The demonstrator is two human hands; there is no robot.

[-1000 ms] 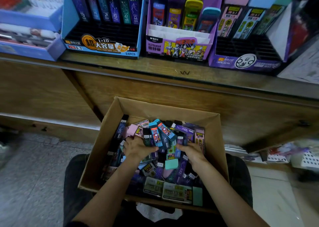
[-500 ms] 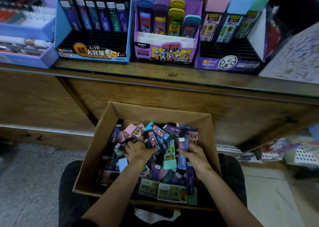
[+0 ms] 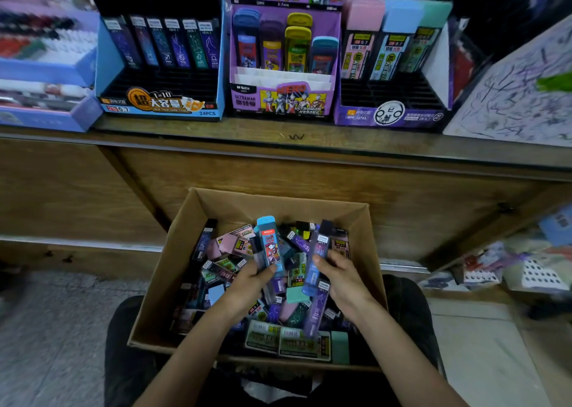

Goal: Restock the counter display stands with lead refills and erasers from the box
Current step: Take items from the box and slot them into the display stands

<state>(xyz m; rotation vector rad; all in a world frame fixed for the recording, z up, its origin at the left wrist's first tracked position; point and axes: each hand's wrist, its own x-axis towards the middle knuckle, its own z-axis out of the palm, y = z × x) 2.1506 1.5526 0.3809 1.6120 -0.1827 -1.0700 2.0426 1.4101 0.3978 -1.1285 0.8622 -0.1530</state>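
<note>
I'm keeping my left grip [image 3: 250, 283] clamped on a blue-capped refill case [image 3: 270, 245] and my right grip [image 3: 343, 278] clamped on a purple refill case [image 3: 320, 245], both over the cardboard box [image 3: 278, 208] at 6 o'clock, display stands [image 3: 161, 103] sitting on the bench [image 3: 371, 146] at 12 o'clock.

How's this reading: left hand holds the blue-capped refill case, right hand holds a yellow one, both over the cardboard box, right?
Not quite. The head view shows the right hand gripping a purple refill case, not a yellow one. The rest stands: the left hand holds the blue-capped refill case, both over the cardboard box.
</note>
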